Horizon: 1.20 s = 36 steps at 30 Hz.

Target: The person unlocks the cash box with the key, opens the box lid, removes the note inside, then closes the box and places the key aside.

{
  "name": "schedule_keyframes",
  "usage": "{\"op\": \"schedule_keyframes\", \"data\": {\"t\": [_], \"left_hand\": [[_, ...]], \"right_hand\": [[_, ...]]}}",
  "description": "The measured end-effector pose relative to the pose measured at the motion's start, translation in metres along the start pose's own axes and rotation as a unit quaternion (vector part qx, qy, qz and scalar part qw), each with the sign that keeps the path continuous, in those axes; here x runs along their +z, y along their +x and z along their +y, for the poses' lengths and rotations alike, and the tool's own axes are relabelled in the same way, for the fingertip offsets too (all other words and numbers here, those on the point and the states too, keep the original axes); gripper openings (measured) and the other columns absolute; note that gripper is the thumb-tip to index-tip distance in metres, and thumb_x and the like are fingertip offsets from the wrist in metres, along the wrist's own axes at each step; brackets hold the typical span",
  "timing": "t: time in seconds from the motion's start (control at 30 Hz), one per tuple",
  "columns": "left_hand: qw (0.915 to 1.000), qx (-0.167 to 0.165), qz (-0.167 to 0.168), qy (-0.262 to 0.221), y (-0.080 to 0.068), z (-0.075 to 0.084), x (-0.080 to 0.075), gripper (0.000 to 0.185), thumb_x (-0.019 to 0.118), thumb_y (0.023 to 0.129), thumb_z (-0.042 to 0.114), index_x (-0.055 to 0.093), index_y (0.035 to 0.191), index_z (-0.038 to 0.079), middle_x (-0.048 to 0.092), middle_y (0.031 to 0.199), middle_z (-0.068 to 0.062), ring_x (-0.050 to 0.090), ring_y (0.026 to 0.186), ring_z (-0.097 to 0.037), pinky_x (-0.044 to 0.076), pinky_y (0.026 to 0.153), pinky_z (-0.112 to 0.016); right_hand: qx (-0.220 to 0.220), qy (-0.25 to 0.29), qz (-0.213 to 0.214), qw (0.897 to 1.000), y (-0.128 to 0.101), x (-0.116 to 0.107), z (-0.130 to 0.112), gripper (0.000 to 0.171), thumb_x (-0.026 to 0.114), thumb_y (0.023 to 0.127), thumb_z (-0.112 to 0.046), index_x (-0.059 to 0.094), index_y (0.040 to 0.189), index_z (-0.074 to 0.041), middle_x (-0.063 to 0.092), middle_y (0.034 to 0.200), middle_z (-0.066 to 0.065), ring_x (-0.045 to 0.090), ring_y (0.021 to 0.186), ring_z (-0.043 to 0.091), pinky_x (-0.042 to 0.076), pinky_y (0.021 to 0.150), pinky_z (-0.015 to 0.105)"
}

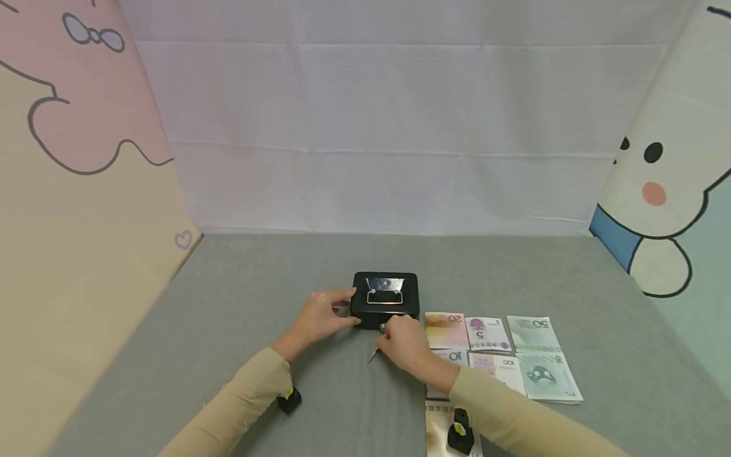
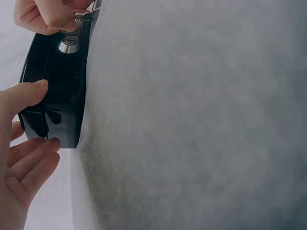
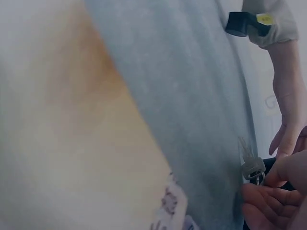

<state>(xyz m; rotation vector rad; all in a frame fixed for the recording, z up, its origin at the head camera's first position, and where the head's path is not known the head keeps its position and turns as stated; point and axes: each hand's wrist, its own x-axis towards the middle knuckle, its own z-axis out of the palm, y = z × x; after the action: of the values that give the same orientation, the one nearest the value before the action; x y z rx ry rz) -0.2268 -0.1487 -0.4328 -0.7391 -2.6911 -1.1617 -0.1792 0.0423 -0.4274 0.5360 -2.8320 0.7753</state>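
Observation:
A small black cash box (image 1: 358, 303) with a silver folding handle on its lid sits on the grey cloth. My left hand (image 1: 318, 317) grips its left end, thumb at the front edge and fingers around the side. My right hand (image 1: 407, 344) is at the box's front, pinching a small bunch of silver keys (image 3: 253, 166) on a ring. One key (image 1: 374, 354) points down toward the cloth. In the left wrist view, the box's round silver lock (image 2: 69, 45) shows right beside the right hand's fingers.
Right of the box lie stacks of paper notes, among them a 20 note (image 1: 445, 331), a 5 note (image 1: 487, 333) and green notes (image 1: 533, 333). A brownish note (image 1: 438, 431) lies partly under my right forearm. A white curtain (image 1: 388, 127) hangs behind the table.

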Motion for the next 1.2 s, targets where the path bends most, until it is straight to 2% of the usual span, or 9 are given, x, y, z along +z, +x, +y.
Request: {"op": "schedule_keyframes", "data": {"t": [0.13,0.27,0.57,0.83,1.03,1.13,1.2], "left_hand": [[0.9998,-0.006,0.003,-0.019,-0.001,-0.001,0.002,0.056,0.080,0.066,0.011,0.060,0.118,0.001,0.062,0.112,-0.015,0.066,0.085,-0.021,0.053,0.067,-0.022],[0.9993,-0.010,0.003,-0.036,-0.002,-0.001,0.002,0.057,0.079,0.067,0.008,0.058,0.120,0.000,0.061,0.112,-0.017,0.066,0.086,-0.023,0.053,0.067,-0.022],[0.9999,-0.006,0.015,-0.006,-0.003,0.000,0.003,0.057,0.080,0.066,0.012,0.060,0.118,0.002,0.063,0.111,-0.014,0.066,0.086,-0.021,0.053,0.066,-0.024],[0.9999,-0.006,0.015,0.002,0.000,0.000,0.004,0.056,0.081,0.065,0.015,0.061,0.117,0.003,0.063,0.110,-0.012,0.066,0.085,-0.020,0.053,0.066,-0.023],[0.9993,0.013,0.029,0.019,0.001,-0.002,0.004,0.055,0.081,0.066,0.013,0.061,0.115,0.000,0.064,0.108,-0.014,0.067,0.084,-0.022,0.054,0.063,-0.025],[0.9993,0.015,0.029,0.020,0.002,-0.002,0.003,0.055,0.080,0.066,0.013,0.061,0.116,0.000,0.063,0.108,-0.015,0.067,0.084,-0.022,0.054,0.063,-0.025],[0.9996,0.011,0.023,0.011,0.001,-0.002,0.003,0.055,0.080,0.066,0.013,0.060,0.116,0.000,0.063,0.109,-0.015,0.067,0.084,-0.022,0.053,0.064,-0.024]], "right_hand": [[0.021,0.026,-0.005,0.999,-0.001,0.000,0.002,0.046,0.064,0.069,-0.009,0.030,0.040,-0.017,0.019,0.039,-0.013,0.018,0.035,0.000,0.013,0.036,0.017],[0.022,0.043,-0.004,0.999,-0.002,0.000,0.002,0.047,0.064,0.071,-0.008,0.031,0.040,-0.017,0.018,0.038,-0.015,0.019,0.034,-0.001,0.014,0.035,0.017],[0.013,0.042,0.013,0.999,0.000,0.006,0.006,0.044,0.061,0.064,-0.003,0.027,0.040,-0.019,0.017,0.039,-0.016,0.015,0.035,-0.002,0.012,0.035,0.016],[0.019,0.049,0.037,0.998,-0.004,0.006,0.004,0.043,0.060,0.063,-0.001,0.028,0.039,-0.017,0.017,0.039,-0.015,0.017,0.035,-0.001,0.012,0.036,0.016],[-0.030,0.016,0.011,0.999,-0.015,0.009,-0.009,0.041,0.060,0.062,-0.004,0.029,0.040,-0.019,0.017,0.042,-0.016,0.017,0.039,0.000,0.014,0.036,0.016],[-0.023,0.069,-0.017,0.997,-0.019,0.008,-0.013,0.039,0.060,0.067,-0.003,0.038,0.038,-0.017,0.027,0.037,-0.015,0.024,0.034,-0.003,0.021,0.033,0.015],[0.024,0.149,-0.051,0.987,-0.020,0.006,-0.011,0.036,0.059,0.074,-0.003,0.049,0.041,-0.011,0.039,0.036,-0.011,0.033,0.032,-0.003,0.029,0.032,0.015]]}}
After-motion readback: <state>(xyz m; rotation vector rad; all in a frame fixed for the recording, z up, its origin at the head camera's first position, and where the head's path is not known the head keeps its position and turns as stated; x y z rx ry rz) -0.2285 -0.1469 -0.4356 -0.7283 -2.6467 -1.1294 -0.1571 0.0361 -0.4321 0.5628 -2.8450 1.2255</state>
